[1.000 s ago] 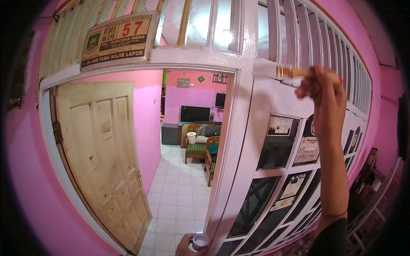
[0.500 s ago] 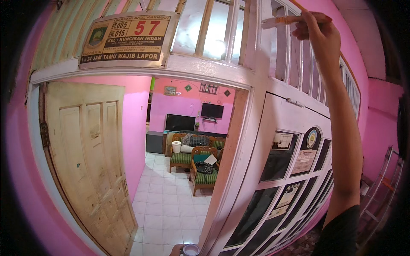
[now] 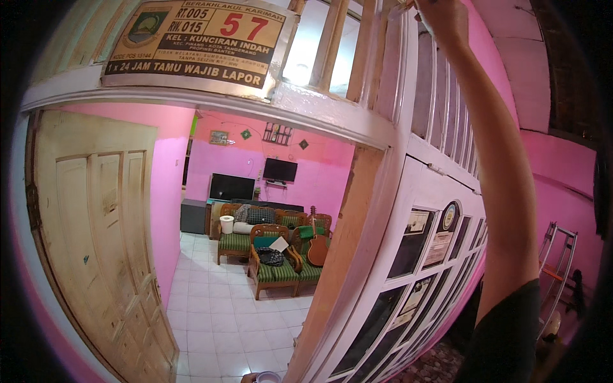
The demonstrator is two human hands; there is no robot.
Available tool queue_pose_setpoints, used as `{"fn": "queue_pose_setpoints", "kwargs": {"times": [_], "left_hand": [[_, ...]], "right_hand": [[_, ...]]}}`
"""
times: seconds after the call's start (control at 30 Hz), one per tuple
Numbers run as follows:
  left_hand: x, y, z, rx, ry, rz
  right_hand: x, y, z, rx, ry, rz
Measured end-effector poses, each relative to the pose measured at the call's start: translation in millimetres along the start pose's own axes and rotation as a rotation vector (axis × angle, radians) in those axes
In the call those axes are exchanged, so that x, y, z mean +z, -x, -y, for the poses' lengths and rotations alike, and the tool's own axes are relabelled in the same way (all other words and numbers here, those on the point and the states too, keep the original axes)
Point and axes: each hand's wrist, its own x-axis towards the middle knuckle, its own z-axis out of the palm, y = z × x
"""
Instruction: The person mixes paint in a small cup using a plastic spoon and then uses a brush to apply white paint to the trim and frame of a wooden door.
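My right arm is raised high, and my right hand [image 3: 440, 18] is at the upper edge of the view, partly cut off. Its fingers are closed on a paintbrush [image 3: 403, 6], of which only a small part shows beside the white slats [image 3: 426, 83] above the door frame. At the bottom edge, a sliver of my left hand [image 3: 249, 378] grips a small cup [image 3: 268, 378] with pale contents. The white-painted frame beam [image 3: 319, 108] runs below the slats, and some slats to the left look bare brown wood.
A worn wooden door [image 3: 105, 236] stands open on the left. A printed plate [image 3: 191, 48] is fixed above the doorway. Inside are green-striped wooden chairs [image 3: 274, 274] and a guitar [image 3: 317, 249]. A white panelled door [image 3: 408, 255] with dark panes and a metal ladder [image 3: 555, 274] are to the right.
The view has shifted, bringing the guitar into sight. My right hand and the paintbrush now sit higher and further left, against the slats' upper part. My left hand still has the cup.
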Motion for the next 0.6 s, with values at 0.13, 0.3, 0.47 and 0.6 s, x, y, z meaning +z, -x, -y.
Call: {"fn": "queue_pose_setpoints", "kwargs": {"times": [0.13,0.3,0.47,0.6], "left_hand": [[-10,-9,-3,-0.009,0.02,0.002],[-14,-19,12,0.016,-0.033,0.002],[-17,-22,18,-0.034,-0.032,-0.01],[-14,-24,39,-0.037,-0.08,-0.009]], "right_hand": [[27,-11,-24,-0.067,0.236,-0.068],[43,-8,-35,-0.058,0.286,-0.064],[37,-12,-26,-0.063,0.359,0.088],[46,-19,-28,-0.072,0.285,0.021]]}}
